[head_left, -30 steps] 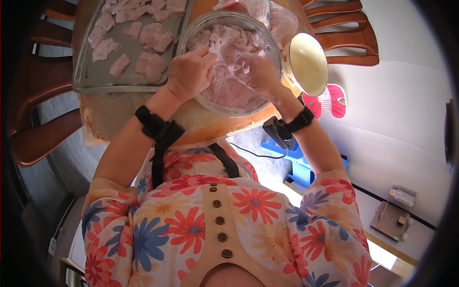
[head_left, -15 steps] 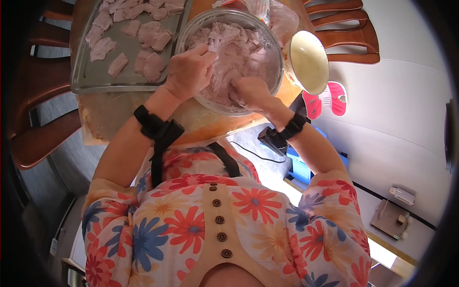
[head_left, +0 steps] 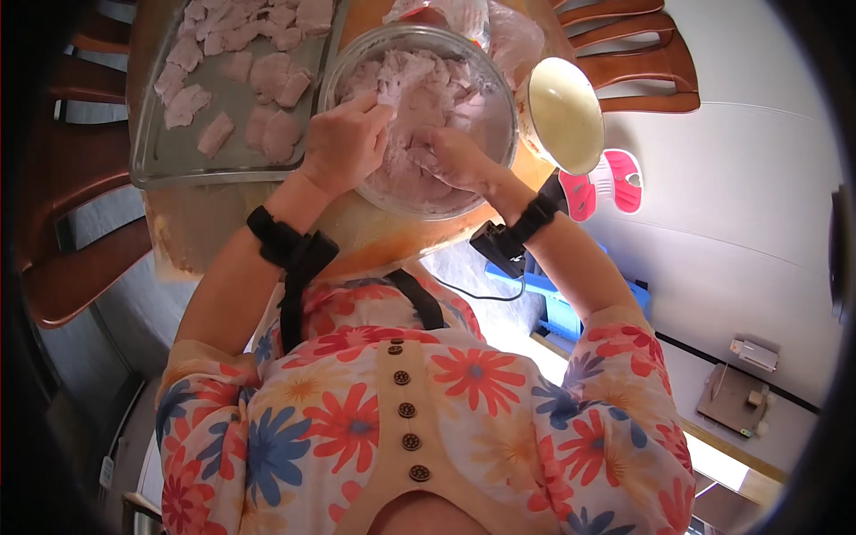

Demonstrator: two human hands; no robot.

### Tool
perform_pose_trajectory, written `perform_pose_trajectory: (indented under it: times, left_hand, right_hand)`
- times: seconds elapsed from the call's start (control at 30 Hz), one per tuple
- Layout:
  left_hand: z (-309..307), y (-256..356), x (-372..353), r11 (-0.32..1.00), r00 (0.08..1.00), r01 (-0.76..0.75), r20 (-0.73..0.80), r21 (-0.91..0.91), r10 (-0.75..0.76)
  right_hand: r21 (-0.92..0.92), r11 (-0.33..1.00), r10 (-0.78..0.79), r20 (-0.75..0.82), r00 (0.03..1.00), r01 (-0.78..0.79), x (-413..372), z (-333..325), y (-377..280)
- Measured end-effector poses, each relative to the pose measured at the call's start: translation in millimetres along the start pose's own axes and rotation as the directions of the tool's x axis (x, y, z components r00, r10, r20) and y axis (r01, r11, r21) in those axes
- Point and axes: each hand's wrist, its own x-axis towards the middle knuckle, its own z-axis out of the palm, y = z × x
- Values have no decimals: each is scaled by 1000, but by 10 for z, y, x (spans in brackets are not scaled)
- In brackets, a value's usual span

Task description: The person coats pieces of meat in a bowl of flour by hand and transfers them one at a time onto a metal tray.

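Observation:
A round metal bowl (head_left: 509, 143) holds pale pink meat slices (head_left: 423, 76) thickly coated in whitish powder. My left hand (head_left: 346, 141) is closed over the bowl's left side. Its fingertips are turned away beside coated meat, so what they hold is hidden. Inside the bowl, my right hand (head_left: 456, 160) has its thumb and fingers pinched on a powdery meat slice (head_left: 423, 162). To the left lies a metal tray (head_left: 214, 169) with several flattened, coated slices (head_left: 267, 76) spread over it.
An enamel basin (head_left: 563, 116), cream inside, leans at the bowl's right. Plastic bags (head_left: 513, 36) lie behind the bowl on the covered table (head_left: 357, 236). Wooden chairs (head_left: 642, 67) stand at both sides. A pink and white seat (head_left: 606, 185) and a blue crate (head_left: 562, 312) are at right.
My right hand has drawn a little left and up inside the bowl, its fingers now showing more. My left hand has shifted slightly left and stays closed by the rim.

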Motion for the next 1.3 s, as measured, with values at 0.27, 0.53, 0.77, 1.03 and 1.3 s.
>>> perform_pose_trajectory:
  times: [0.27, 0.53, 0.77, 1.03, 1.3]
  left_hand:
    - [-8, -10, 4, 999, 1000, -12, 25, 35, 11]
    - [-26, 29, 19, 998, 985, 47, 163, 35, -52]
    - [-21, 274, 75, 997, 962, 59, 271, -43, -45]
    - [-346, 5, 230, 978, 975, 168, 165, -125, -147]
    - [-667, -1102, 519, 721, 733, 679, 177, -141, -656]
  right_hand:
    - [-372, 916, 193, 73, 979, -153, 15, -155, -146]
    - [-174, 983, 30, -138, 990, -54, -259, -319, -163]
    - [171, 984, 81, -230, 970, -42, -365, -316, -238]
    - [262, 959, 160, -176, 971, -110, -263, -214, -67]
    - [54, 993, 101, -1, 995, -101, 82, 30, -190]
